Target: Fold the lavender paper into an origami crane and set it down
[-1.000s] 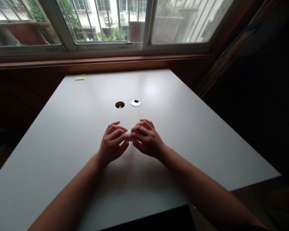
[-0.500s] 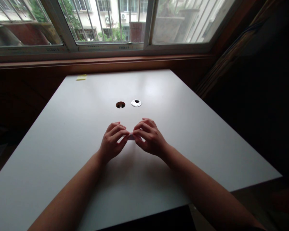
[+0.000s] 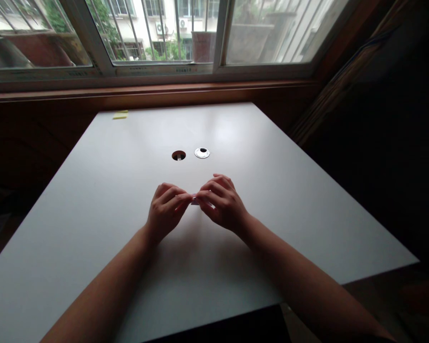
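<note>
Between my two hands, over the middle of the white table (image 3: pixel 93 190), is a small piece of pale purple paper (image 3: pixel 195 202). My left hand (image 3: pixel 167 206) pinches its left side between thumb and fingertips. On the right side, my right hand (image 3: pixel 221 200) pinches it too, the thumb below and the fingers curled over the top. The fingertips of both hands almost meet. Most of the paper is hidden behind the fingers, so its full shape cannot be made out.
Beyond my hands, a round hole (image 3: pixel 178 156) is cut in the tabletop, and a silvery ring-shaped cover (image 3: pixel 202 153) with a dark opening lies beside it. Yellow sticky notes (image 3: pixel 120 115) lie at the far left edge. A window (image 3: pixel 164 33) stands behind the table.
The fingers of my left hand have drawn closer together, and the gap at its thumb has closed. Less of the purple paper shows between the hands.
</note>
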Tool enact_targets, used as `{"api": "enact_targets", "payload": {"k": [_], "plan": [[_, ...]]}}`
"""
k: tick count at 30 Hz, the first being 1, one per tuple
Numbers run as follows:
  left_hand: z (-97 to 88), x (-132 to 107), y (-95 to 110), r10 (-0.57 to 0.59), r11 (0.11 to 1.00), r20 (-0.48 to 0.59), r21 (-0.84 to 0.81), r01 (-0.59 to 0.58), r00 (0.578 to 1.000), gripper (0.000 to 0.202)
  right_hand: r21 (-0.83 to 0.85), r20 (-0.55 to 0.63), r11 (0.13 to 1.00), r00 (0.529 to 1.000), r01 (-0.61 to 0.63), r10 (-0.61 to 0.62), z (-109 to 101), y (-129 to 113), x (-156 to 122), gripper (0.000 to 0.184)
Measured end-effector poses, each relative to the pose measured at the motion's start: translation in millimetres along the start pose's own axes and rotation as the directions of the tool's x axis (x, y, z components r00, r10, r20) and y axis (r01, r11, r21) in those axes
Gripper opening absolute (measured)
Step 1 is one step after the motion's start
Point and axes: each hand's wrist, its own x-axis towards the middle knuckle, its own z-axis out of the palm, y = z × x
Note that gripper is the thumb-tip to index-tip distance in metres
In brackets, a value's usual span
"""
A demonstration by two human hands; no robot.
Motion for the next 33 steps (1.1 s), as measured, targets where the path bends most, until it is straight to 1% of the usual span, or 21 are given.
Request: {"api": "enact_targets", "payload": {"k": [5, 9, 13, 18, 22, 26, 30, 33], "plan": [[-0.8, 2.0, 2.3, -0.008, 1.000, 0.046, 0.006, 0.008, 0.999, 0.011, -0.019, 0.012, 1.000, 1.000, -0.010, 0.010, 0.3, -1.0, 0.1, 0.007], [-1.5, 2.7, 3.6, 0.008, 1.000, 0.058, 0.012, -0.009, 0.998, 0.010, -0.026, 0.025, 1.000, 1.000, 0.004, -0.003, 0.4, -3.5, 1.4, 0.006], [-1.3, 1.7, 4.1, 0.001, 1.000, 0.065, 0.016, -0.002, 0.998, 0.009, -0.018, 0.034, 1.000, 0.999, -0.003, 0.004, 3.0, -6.5, 1.4, 0.007], [-0.8, 2.2, 7.2, -0.007, 1.000, 0.045, 0.002, 0.007, 0.999, 0.008, -0.009, 0.010, 1.000, 1.000, -0.008, 0.009, 6.0, -9.7, 0.5, 0.007], [-0.8, 2.7, 9.0, -0.008, 1.000, 0.004, 0.016, 0.008, 1.000, 0.009, -0.003, -0.010, 1.000, 1.000, -0.023, 0.023, 5.9, -11.2, 1.4, 0.007], [-1.9, 3.2, 8.1, 0.026, 0.999, -0.022, 0.046, -0.025, 0.999, 0.013, 0.009, -0.008, 0.999, 0.999, -0.046, 0.047, 3.0, -8.7, 2.7, 0.004], [-2.7, 3.4, 5.8, 0.037, 0.997, -0.028, 0.067, -0.035, 0.999, 0.014, 0.017, 0.010, 0.998, 0.998, -0.059, 0.059, -1.1, -4.0, 2.9, 0.007], [-2.7, 2.6, 3.5, 0.032, 0.998, -0.007, 0.046, -0.031, 0.999, 0.014, 0.029, 0.032, 0.999, 0.999, -0.040, 0.039, -2.4, -2.1, 2.5, 0.008]]}}
